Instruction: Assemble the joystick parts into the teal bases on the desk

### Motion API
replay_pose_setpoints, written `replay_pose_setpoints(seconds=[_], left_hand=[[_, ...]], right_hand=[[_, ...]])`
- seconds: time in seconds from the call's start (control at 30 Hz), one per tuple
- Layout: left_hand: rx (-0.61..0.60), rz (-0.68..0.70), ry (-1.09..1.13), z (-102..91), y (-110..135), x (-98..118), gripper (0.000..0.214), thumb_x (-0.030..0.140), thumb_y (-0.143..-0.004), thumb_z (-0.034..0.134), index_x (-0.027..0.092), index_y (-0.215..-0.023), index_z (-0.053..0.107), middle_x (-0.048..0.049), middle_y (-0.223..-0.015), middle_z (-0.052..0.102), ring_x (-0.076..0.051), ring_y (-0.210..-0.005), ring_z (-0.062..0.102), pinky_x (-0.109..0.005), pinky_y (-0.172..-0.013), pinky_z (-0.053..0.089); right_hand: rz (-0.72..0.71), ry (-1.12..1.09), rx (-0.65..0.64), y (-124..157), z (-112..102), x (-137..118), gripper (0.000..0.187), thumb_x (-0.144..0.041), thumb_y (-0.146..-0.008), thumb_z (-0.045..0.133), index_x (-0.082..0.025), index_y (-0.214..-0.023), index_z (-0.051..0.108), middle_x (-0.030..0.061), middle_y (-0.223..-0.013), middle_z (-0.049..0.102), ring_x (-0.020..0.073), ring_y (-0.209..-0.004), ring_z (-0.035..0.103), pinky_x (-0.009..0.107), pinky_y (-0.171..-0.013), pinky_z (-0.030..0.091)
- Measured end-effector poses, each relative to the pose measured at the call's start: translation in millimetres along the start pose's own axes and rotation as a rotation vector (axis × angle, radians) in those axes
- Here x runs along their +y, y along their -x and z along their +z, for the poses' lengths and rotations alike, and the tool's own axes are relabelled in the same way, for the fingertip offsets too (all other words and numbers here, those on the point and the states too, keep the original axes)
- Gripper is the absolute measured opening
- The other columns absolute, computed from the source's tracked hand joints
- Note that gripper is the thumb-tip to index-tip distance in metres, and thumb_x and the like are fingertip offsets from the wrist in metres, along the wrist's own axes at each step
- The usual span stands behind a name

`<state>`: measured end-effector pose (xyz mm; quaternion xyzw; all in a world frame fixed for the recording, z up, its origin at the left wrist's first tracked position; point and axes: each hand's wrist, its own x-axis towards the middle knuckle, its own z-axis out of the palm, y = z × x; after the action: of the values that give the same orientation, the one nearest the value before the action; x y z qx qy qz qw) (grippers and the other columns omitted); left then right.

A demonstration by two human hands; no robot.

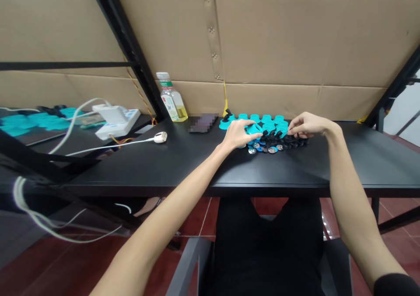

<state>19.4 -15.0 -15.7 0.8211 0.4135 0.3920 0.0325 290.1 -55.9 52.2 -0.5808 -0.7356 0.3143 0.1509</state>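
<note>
I have the left hand [238, 134], fingers spread around one teal piece [252, 130]; the right hand [308, 124] bunches at black straps [290, 143]; I cannot tell either grip. More teal pieces [267, 119], uncountably overlapped, lie on the worktop [183, 164].

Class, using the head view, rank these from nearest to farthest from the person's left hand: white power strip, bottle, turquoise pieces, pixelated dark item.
From the left hand:
1. Turquoise pieces: right at its fingers and thumb.
2. Pixelated dark item: just to its left.
3. Bottle: farther left, past the dark item.
4. White power strip: farthest left, past the bottle.
</note>
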Motion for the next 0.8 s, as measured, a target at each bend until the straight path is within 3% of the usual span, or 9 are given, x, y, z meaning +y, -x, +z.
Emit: replay_pose_setpoints(seconds=[0.17, 0.33, 0.8], left_hand=[[-0.003, -0.002, -0.014, -2.3, 0, 3, 0.046, 0.048, -0.069, 0.073, 0.019, -0.104, 0.071, -0.0063, -0.105, 0.073, -0.024, -0.093, 0.067, -0.036, -0.084, 0.05], [0.005, -0.006, -0.004, -2.4, 0, 2, 0.047, 0.05, -0.068, 0.073, 0.018, -0.104, 0.072, -0.0075, -0.104, 0.073, -0.024, -0.091, 0.067, -0.036, -0.084, 0.05], [-0.012, 0.009, -0.011, -3.3, 0, 2, 0.05, 0.051, -0.069, 0.072, 0.016, -0.105, 0.072, -0.0084, -0.102, 0.073, -0.025, -0.09, 0.067, -0.036, -0.083, 0.05]], right_hand=[[0.077, 0.078, -0.194, 3, -2, -4, 0.026, -0.039, -0.063, 0.074, -0.016, -0.074, 0.071, 0.0048, -0.071, 0.068, 0.0079, -0.046, 0.048, 0.022, -0.04, 0.031], [0.154, 0.128, -0.305, -1, 5, -3, 0.028, -0.04, -0.057, 0.077, -0.016, -0.072, 0.073, 0.0071, -0.073, 0.071, 0.0081, -0.044, 0.049, 0.021, -0.039, 0.029], [0.276, 0.173, -0.098, -10, 6, 9, 0.026, -0.028, -0.058, 0.08, -0.016, -0.077, 0.067, 0.0059, -0.07, 0.071, 0.0102, -0.045, 0.055, 0.021, -0.038, 0.034]])
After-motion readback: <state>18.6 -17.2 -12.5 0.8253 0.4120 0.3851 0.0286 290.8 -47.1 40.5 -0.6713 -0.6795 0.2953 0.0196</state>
